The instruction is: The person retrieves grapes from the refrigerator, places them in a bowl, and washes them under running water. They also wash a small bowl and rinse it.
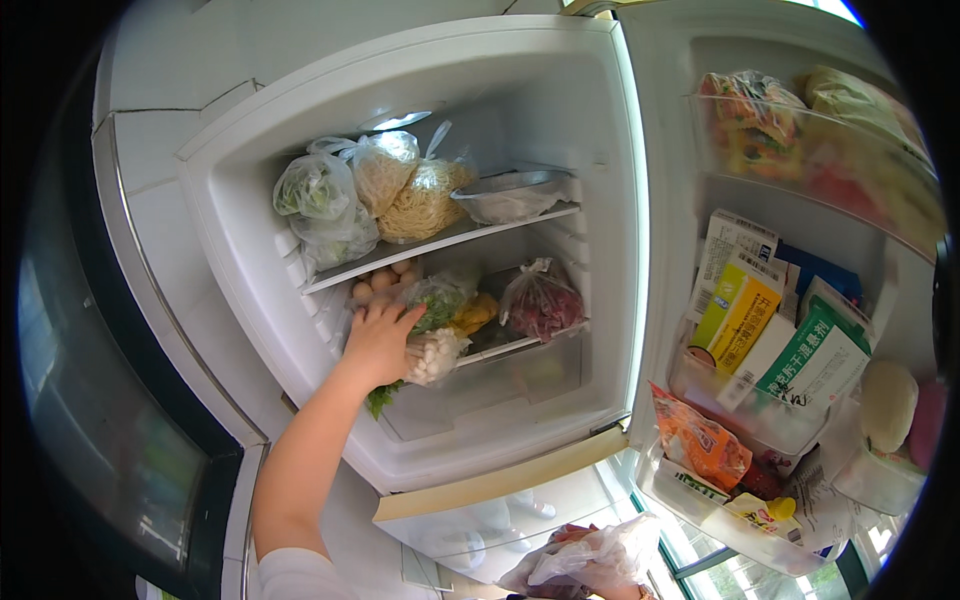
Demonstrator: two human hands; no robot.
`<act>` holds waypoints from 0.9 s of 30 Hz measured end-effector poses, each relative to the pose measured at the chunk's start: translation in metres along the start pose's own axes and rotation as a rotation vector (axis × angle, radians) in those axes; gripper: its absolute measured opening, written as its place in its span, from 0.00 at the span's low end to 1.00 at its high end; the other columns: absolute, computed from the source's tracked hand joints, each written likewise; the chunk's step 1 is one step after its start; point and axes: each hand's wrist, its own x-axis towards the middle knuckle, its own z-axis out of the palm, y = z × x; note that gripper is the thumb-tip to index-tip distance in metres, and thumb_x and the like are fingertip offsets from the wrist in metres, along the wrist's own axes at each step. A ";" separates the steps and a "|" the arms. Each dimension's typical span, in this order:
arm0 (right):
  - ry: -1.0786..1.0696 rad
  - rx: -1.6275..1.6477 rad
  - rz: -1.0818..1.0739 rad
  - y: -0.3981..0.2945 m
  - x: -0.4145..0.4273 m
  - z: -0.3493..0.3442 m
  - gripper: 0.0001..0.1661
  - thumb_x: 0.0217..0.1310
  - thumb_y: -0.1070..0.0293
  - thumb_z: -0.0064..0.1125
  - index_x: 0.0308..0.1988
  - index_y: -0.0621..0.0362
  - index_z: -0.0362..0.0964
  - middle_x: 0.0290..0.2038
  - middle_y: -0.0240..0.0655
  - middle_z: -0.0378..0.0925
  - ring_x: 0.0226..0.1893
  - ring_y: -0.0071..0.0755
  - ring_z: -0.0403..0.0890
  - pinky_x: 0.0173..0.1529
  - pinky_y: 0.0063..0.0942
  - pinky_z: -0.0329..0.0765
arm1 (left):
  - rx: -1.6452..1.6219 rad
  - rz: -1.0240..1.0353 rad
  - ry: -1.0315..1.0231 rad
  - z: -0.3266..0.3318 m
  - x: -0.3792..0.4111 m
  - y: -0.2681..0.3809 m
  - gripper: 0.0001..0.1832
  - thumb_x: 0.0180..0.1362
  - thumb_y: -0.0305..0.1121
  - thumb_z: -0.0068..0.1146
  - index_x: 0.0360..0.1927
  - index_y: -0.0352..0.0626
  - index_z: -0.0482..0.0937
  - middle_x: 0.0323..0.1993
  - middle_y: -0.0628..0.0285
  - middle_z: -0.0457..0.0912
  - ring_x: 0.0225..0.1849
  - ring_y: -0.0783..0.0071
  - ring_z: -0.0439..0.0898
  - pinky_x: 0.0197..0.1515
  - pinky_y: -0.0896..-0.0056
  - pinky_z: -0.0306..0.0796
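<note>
My left hand (377, 341) reaches onto the lower glass shelf of an open refrigerator, its fingers spread over a bag of brown eggs (381, 280). Beside the hand lie a bag of leafy greens (435, 300), a bag of white mushrooms (435, 355) and something yellow in plastic (474, 313). Green leaves (382, 399) hang below the wrist. What the palm touches is hidden. At the bottom edge, clear plastic bags (592, 555) with reddish contents hang by my right hand (634, 592), which is barely in view; its fingers are hidden.
The upper shelf (450, 244) holds bagged vegetables, bagged noodles (424, 202) and a covered bowl (514, 196). A bag of dark red food (544, 300) sits at the lower shelf's right. A drawer (487, 390) lies below. The open door's bins (757, 525) hold boxes and packets.
</note>
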 end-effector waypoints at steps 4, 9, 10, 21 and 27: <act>-0.006 -0.131 0.203 -0.040 0.012 -0.024 0.24 0.54 0.66 0.64 0.51 0.58 0.72 0.47 0.33 0.78 0.49 0.26 0.76 0.54 0.29 0.73 | -0.363 -0.037 0.106 -0.002 0.029 0.028 0.25 0.49 0.30 0.56 0.54 0.43 0.76 0.57 0.52 0.71 0.60 0.53 0.68 0.62 0.59 0.63; 0.107 0.696 0.212 -0.057 0.013 -0.041 0.20 0.58 0.62 0.60 0.51 0.51 0.74 0.51 0.29 0.77 0.56 0.27 0.72 0.63 0.33 0.62 | -0.785 -0.210 0.158 0.055 0.117 0.076 0.23 0.54 0.39 0.57 0.51 0.35 0.77 0.49 0.46 0.79 0.53 0.50 0.76 0.56 0.58 0.69; 0.107 0.867 0.215 -0.059 0.011 -0.041 0.19 0.59 0.61 0.59 0.51 0.50 0.74 0.52 0.28 0.77 0.58 0.27 0.72 0.65 0.34 0.60 | -0.773 -0.259 0.162 0.073 0.135 0.076 0.25 0.55 0.42 0.57 0.52 0.34 0.77 0.49 0.45 0.79 0.52 0.48 0.77 0.55 0.57 0.70; 0.021 0.335 0.217 -0.044 -0.003 -0.034 0.17 0.59 0.61 0.57 0.49 0.49 0.75 0.50 0.28 0.77 0.57 0.28 0.71 0.65 0.34 0.57 | -0.569 -0.173 -0.187 0.157 0.211 0.065 0.22 0.56 0.44 0.55 0.41 0.31 0.80 0.46 0.39 0.78 0.49 0.43 0.78 0.51 0.54 0.72; 0.049 0.456 0.167 -0.050 -0.002 -0.045 0.15 0.62 0.59 0.55 0.48 0.46 0.76 0.52 0.27 0.78 0.61 0.29 0.70 0.70 0.36 0.52 | -1.259 -0.547 0.295 0.118 0.187 0.117 0.15 0.56 0.29 0.56 0.46 0.33 0.74 0.40 0.45 0.79 0.44 0.50 0.78 0.49 0.59 0.70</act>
